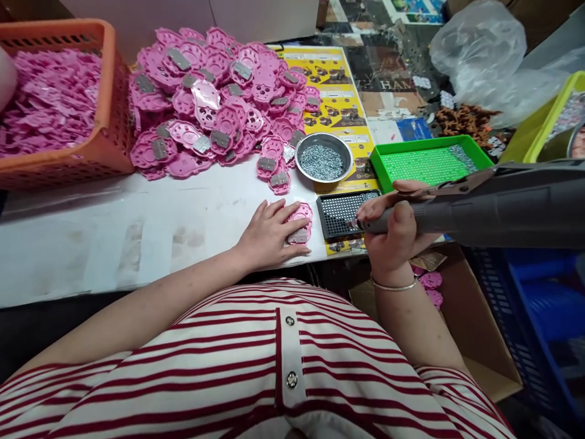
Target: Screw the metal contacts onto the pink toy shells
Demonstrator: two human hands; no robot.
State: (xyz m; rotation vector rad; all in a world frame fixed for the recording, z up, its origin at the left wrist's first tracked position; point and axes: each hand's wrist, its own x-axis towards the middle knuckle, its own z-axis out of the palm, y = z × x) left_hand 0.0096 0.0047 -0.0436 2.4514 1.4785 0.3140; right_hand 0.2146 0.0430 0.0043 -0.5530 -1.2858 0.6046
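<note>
My left hand lies spread on the table, its fingers and thumb over and beside a pink plastic shell part with a grey metal plate. My right hand is wrapped round a grey electric screwdriver, held almost level. The driver's tip is over a black perforated tray that holds small screws at its far right. Just behind that tray stands a metal bowl full of small screws. A big heap of similar pink shell parts fills the back of the table.
An orange basket of small pink pieces stands at the left. A green tray with screws sits right of the bowl. Farther right are a yellow bin and a clear plastic bag. Below right, a cardboard box holds pink parts beside a blue crate.
</note>
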